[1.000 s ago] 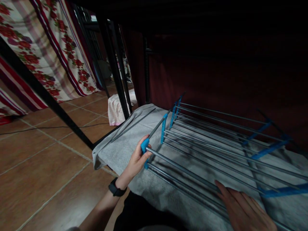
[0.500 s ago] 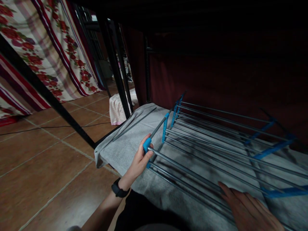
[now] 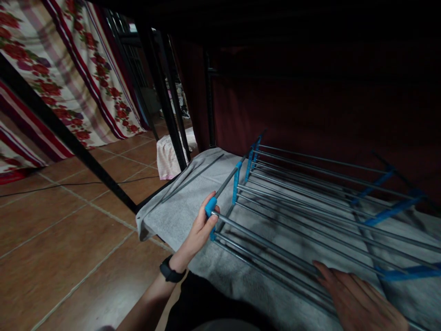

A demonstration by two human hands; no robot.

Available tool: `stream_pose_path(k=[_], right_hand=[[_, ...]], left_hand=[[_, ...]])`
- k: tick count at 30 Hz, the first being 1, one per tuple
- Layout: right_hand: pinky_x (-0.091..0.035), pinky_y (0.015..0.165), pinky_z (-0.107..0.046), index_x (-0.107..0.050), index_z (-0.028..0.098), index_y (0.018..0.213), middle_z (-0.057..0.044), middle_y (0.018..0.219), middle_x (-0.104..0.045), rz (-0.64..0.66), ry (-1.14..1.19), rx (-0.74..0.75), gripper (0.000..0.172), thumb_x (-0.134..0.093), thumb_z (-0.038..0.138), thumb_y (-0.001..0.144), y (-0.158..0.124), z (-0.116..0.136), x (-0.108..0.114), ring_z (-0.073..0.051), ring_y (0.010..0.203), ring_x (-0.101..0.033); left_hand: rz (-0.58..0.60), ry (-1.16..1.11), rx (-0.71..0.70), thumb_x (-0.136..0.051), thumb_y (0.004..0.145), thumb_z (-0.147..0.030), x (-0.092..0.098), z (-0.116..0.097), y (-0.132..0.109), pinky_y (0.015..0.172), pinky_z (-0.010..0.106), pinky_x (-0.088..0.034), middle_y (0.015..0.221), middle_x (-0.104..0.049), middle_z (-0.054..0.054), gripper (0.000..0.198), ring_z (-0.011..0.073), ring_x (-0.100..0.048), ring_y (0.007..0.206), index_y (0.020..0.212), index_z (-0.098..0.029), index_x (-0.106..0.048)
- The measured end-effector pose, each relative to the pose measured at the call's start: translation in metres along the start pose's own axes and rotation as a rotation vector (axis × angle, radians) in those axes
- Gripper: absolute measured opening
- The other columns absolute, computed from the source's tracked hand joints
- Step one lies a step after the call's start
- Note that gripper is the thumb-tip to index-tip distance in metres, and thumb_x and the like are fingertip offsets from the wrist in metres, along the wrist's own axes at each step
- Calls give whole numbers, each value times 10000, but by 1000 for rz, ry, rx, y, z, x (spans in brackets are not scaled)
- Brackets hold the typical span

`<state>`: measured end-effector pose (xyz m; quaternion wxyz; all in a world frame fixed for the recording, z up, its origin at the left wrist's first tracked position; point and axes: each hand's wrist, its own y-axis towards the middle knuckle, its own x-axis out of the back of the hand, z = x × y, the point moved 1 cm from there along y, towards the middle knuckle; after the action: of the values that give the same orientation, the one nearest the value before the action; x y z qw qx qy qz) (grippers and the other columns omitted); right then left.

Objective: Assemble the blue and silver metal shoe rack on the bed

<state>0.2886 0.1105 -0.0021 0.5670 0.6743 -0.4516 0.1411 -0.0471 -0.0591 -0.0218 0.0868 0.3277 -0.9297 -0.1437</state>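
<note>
Left forearm (image 3: pixel 148 299) is slanting up and forward; left hand (image 3: pixel 195 232) is curling, thumb (image 3: pixel 211 223) opposing fingers (image 3: pixel 206 199). Right hand (image 3: pixel 363 296) is resting lower, farther right, its back facing upward.

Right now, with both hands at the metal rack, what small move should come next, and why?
Probably press the blue connector gently toward the front tube with the left hand, while the right hand steadies that tube: the left hand grips this corner, the right is on the same tube, and I cannot tell whether the joint is seated.
</note>
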Motion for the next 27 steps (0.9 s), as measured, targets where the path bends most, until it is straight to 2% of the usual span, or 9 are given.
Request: stream_pose_path(k=[6,12,17,21,27], right_hand=[[-386,767,-323,-546,247,1327,-5,827,-683,0,1,-13,355,-460,255,982,-1,1,0,-159,727,-575],[-382,728,-323,-627,204,1205,-22,777,-652,18,-8,-4,290,-448,217,977,2,2,2,-156,693,-554],[-385,739,-322,-648,185,1153,-31,808,-657,4,12,23,273,-437,216,983,3,1,3,-153,707,-554],[-383,715,-313,-651,189,1150,-21,781,-645,22,33,-13,269,-442,231,985,4,2,4,-142,679,-543],[-403,732,-293,-644,185,1164,-31,842,-664,17,80,-28,264,-470,240,974,1,1,1,-141,734,-581]], left_hand=[[5,-9,1,-484,941,-390,0,-2,0,870,301,-380,1077,-506,44,613,171,-468,950,1487,-278,-228],[11,-13,5,-486,938,-397,0,-1,0,861,302,-391,1047,-507,40,623,168,-469,926,1490,-267,-227],[-23,72,-8,-472,939,-417,-3,1,-1,861,320,-399,1026,-525,39,598,167,-487,894,1474,-253,-263],[-47,102,-14,-460,943,-413,-5,2,-2,866,334,-396,1058,-537,49,570,175,-496,902,1460,-248,-283],[-46,123,1,-445,949,-415,-5,3,-2,841,333,-401,1042,-540,53,560,177,-498,888,1455,-244,-280]])
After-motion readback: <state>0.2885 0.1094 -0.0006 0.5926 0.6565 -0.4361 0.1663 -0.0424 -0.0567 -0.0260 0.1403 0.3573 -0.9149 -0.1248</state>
